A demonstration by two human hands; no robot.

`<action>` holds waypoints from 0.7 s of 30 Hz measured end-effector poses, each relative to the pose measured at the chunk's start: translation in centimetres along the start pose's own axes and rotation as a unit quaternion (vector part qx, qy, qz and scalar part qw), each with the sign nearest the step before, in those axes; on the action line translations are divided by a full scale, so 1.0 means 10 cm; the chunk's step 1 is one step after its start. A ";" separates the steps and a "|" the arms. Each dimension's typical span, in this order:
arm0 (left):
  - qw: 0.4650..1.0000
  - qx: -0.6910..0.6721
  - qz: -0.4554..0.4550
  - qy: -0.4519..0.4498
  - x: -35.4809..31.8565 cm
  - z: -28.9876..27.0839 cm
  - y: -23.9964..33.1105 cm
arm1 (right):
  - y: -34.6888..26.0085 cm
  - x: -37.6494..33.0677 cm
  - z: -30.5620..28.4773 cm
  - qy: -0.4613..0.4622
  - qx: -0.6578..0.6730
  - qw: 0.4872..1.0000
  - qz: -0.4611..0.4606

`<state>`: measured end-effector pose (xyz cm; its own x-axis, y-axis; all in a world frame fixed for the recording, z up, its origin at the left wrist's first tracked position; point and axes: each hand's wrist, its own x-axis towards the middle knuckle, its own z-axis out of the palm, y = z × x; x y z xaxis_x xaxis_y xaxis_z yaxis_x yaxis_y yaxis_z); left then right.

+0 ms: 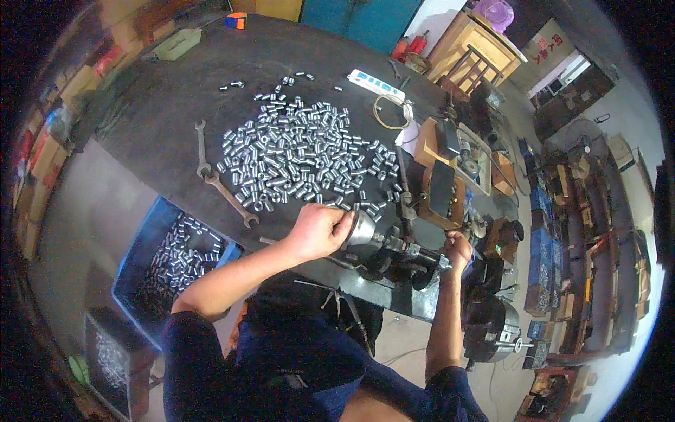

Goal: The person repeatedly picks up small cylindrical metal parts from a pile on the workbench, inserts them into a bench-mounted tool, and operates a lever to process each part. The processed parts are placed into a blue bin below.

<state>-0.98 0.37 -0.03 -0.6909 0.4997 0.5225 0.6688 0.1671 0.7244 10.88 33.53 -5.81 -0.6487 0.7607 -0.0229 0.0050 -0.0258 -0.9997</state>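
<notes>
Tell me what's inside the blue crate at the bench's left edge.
The blue crate holds a heap of small silver metal sleeves, like those spread on the bench. The crate's floor under the heap is covered, so how deep it goes cannot be seen.

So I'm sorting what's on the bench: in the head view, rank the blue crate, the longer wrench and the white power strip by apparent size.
1. blue crate, largest.
2. longer wrench.
3. white power strip, though it lies farther from the camera, so its place is unsure.
</notes>
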 end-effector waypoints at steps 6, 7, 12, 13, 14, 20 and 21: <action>0.991 -0.059 -0.105 -0.064 0.03 -0.04 0.02 | -0.61 -0.39 0.19 -0.003 0.130 0.986 -0.106; 0.989 -0.061 -0.121 -0.066 0.01 -0.03 0.01 | -0.69 -0.50 0.20 -0.011 0.147 0.980 -0.137; 0.984 -0.078 -0.144 -0.072 0.00 -0.05 0.00 | -0.77 -1.07 0.05 -0.009 0.188 0.970 -0.156; 0.984 -0.071 -0.145 -0.080 0.00 -0.08 0.02 | -0.66 -1.11 -0.04 -0.023 0.208 0.965 -0.156; 0.981 -0.076 -0.151 -0.094 -0.01 -0.09 0.01 | -0.57 -1.19 -0.11 -0.018 0.200 0.969 -0.144; 0.975 -0.097 -0.172 -0.098 -0.04 -0.06 -0.02 | -0.20 -1.26 -0.22 0.022 0.208 0.978 0.010; 0.973 -0.127 -0.176 -0.080 -0.05 -0.02 -0.02 | -0.14 -1.26 -0.22 0.028 0.204 0.978 0.024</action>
<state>-0.81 -0.09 -0.32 -0.7996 0.5786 0.1607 0.2954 0.1459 0.9442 20.71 25.45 -4.10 -0.6124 0.7863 -0.0821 -0.2770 -0.3107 -0.9093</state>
